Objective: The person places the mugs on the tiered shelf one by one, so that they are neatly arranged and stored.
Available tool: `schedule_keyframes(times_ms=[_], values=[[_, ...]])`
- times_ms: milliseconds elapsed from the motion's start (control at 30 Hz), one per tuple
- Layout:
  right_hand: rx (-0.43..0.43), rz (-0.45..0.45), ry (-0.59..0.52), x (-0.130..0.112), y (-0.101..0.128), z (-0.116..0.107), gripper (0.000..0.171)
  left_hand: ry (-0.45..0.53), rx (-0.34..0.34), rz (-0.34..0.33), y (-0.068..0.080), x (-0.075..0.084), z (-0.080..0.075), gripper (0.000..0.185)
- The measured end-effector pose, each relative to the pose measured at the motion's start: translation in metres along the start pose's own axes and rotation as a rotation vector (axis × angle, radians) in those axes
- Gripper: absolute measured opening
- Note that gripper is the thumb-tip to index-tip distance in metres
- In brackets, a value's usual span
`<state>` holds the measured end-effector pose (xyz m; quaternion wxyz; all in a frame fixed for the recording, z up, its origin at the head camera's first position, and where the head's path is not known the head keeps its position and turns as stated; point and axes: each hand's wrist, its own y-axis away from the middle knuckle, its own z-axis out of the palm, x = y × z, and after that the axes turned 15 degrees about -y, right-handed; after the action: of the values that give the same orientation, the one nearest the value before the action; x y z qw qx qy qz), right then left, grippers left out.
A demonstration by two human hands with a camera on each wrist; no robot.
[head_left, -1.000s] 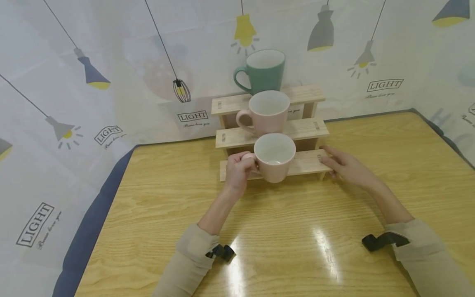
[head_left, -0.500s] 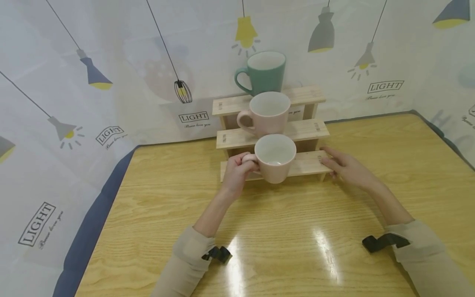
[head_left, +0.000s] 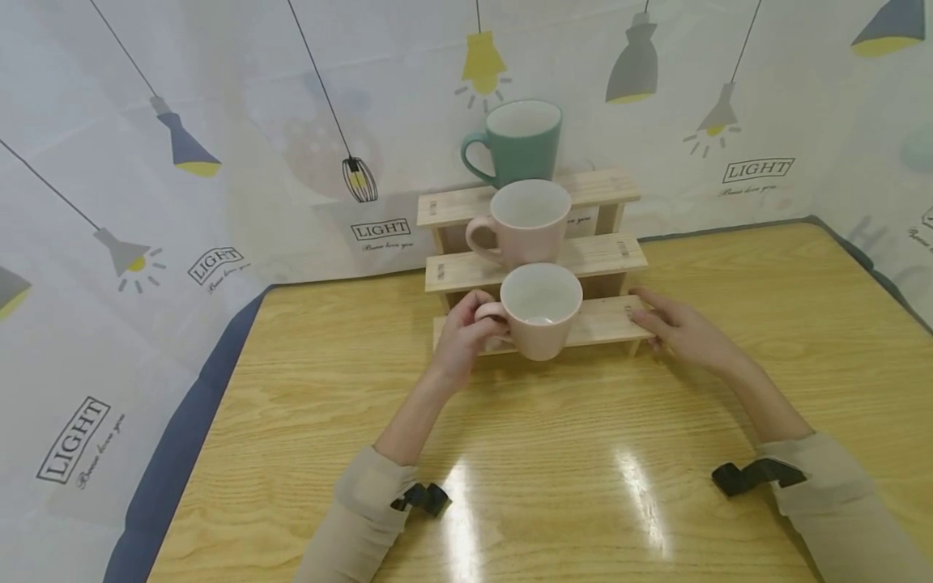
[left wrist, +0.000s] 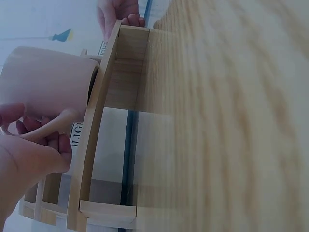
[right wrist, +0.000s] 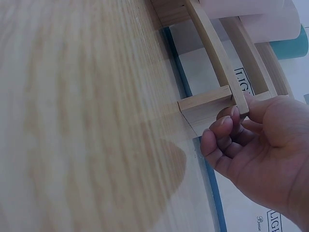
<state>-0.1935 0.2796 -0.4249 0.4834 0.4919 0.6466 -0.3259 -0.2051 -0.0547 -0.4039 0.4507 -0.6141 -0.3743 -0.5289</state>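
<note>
A three-step wooden display shelf (head_left: 608, 319) stands on the table. On its lowest step sits a pale pink mug (head_left: 541, 334), whose handle my left hand (head_left: 461, 340) holds on the left side. In the left wrist view, the fingers of that hand (left wrist: 31, 154) curl about the mug handle (left wrist: 53, 126); the mug's base is at the board. My right hand (head_left: 681, 328) pinches the right end of the lowest board between thumb and fingers, as the right wrist view of the hand (right wrist: 263, 150) also shows.
Another pink mug (head_left: 528, 231) stands on the middle step, and a green mug (head_left: 523, 150) on the top step. Both handles point left. Behind the shelf hangs a white cloth (head_left: 291, 121) printed with lamps. The wooden table (head_left: 539, 470) extends toward me.
My left hand has shifted slightly on the handle, its fingers looser, and the left forearm has moved a little left. The mugs, shelf and right hand look unmoved.
</note>
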Motion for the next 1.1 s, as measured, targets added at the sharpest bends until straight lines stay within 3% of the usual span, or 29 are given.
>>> schedule_keyframes(times_ms=[300, 733, 900, 1100], values=[[-0.005, -0.001, -0.011, 0.0, -0.001, 0.0, 0.065, 0.017, -0.015, 0.009, 0.003, 0.002, -0.007, 0.03], [-0.011, 0.004, -0.022, 0.002, -0.004, -0.001, 0.066, -0.158, -0.096, 0.102, 0.009, 0.001, -0.029, 0.058], [-0.011, 0.008, -0.03, 0.007, -0.005, -0.004, 0.065, -0.178, -0.088, 0.125, 0.011, -0.001, -0.037, 0.06], [0.012, -0.008, 0.064, 0.008, -0.004, -0.009, 0.062, -0.174, -0.074, 0.146, 0.015, 0.0, -0.046, 0.055]])
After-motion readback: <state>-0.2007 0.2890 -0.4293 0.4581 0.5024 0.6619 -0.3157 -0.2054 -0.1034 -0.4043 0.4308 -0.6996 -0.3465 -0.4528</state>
